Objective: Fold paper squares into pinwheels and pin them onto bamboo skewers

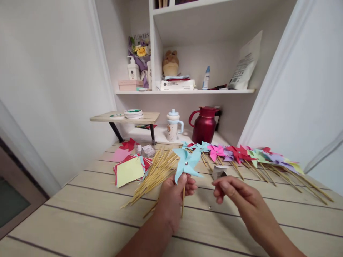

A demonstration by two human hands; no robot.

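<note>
A light blue paper pinwheel with a shiny round pin at its centre is in my left hand. The thumb and fingers close around it just below the blades, and its stick points down. To the right, my right hand hovers over the table with thumb and forefinger pinched together. Whatever may be between those fingertips is too small to make out. Just behind them stands a small grey box, partly covered by the fingers. A tiny shiny piece lies on the table between the hands.
Loose bamboo sticks lie left of my left hand, beside square coloured paper and a clear container. Several finished pinwheels spread along the right. A red jug and a cup stand at the back, under a shelf.
</note>
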